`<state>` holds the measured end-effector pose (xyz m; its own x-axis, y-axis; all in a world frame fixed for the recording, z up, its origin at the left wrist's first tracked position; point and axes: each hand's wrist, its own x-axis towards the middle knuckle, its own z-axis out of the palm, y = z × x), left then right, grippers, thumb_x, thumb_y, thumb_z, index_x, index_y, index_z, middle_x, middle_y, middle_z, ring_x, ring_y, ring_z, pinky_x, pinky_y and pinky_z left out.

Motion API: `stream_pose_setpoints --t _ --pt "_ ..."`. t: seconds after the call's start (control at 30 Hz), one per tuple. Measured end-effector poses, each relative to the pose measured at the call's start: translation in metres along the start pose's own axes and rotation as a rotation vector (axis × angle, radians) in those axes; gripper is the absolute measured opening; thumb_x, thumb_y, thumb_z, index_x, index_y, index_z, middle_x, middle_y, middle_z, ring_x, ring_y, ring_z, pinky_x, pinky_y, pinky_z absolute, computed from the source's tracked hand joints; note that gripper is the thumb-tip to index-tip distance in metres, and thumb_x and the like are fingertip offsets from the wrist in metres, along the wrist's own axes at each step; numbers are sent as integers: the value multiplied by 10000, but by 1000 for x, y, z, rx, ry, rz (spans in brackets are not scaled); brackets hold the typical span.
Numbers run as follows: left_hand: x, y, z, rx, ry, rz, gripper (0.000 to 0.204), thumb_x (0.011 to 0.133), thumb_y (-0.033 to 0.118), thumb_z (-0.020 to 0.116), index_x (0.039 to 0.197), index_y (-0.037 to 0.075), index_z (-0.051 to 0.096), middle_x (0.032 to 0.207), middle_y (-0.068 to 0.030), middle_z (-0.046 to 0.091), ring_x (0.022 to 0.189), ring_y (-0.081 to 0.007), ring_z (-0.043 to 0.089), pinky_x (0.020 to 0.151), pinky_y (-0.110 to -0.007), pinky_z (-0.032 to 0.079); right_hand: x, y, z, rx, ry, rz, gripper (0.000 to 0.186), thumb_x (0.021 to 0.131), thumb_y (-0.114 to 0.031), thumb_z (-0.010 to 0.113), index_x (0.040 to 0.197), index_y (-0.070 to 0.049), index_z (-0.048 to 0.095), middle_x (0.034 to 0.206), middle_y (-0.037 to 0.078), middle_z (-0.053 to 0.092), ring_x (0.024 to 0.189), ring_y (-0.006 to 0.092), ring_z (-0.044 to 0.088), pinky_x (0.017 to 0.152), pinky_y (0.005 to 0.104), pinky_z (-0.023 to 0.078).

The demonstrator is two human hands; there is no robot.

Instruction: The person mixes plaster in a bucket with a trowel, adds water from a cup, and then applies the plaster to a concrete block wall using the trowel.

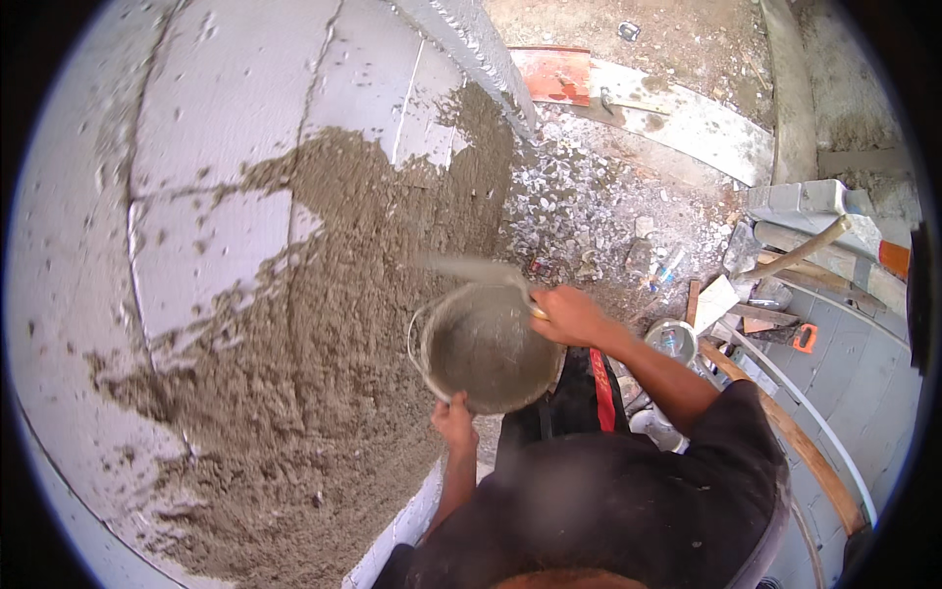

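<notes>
A round bucket (491, 348), coated grey inside, is held against my body, its open top facing up. My left hand (454, 422) is closed on the near left part of its rim. My right hand (571, 316) grips the handle of a trowel (478, 270) over the far edge of the bucket. The trowel's blade is smeared by motion and points left toward the wall. Rough wet mortar (363, 324) covers much of the light block wall (211, 108) on my left.
Pale chips (559, 191) litter the ground ahead. Beyond them lie a white board (706, 128) and a red panel (551, 76). At right are another bucket (671, 342), an orange-handled saw (805, 339), wooden poles (800, 245) and grey blocks (800, 199).
</notes>
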<state>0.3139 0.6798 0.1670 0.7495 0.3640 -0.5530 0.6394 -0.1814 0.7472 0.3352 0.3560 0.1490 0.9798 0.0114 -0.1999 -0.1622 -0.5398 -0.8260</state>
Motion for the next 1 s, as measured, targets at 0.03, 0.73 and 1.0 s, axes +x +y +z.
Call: stream_pose_setpoints --t 0.03,0.73,1.0 --pt "-2 8 5 40 -20 44 183 798 46 656 964 -27 671 838 -43 663 715 -131 599 631 -289 507 -20 1 -9 -144 -158 -47 240 801 -213 618 895 5 652 725 194 675 696 402 683 615 460 559" --pt "-78 154 102 346 -516 637 113 803 28 626 853 -55 684 684 73 565 600 -12 425 483 -250 331 -95 13 -7 526 -542 354 286 846 -248 715 810 15 610 657 86 617 500 176 572 476 345 463" --pt "-57 131 88 187 -515 451 43 832 11 653 844 -7 690 728 20 638 602 -43 512 538 -227 397 -141 3 12 1006 -452 505 189 894 -187 673 857 -37 564 609 11 529 460 97 496 400 274 397"
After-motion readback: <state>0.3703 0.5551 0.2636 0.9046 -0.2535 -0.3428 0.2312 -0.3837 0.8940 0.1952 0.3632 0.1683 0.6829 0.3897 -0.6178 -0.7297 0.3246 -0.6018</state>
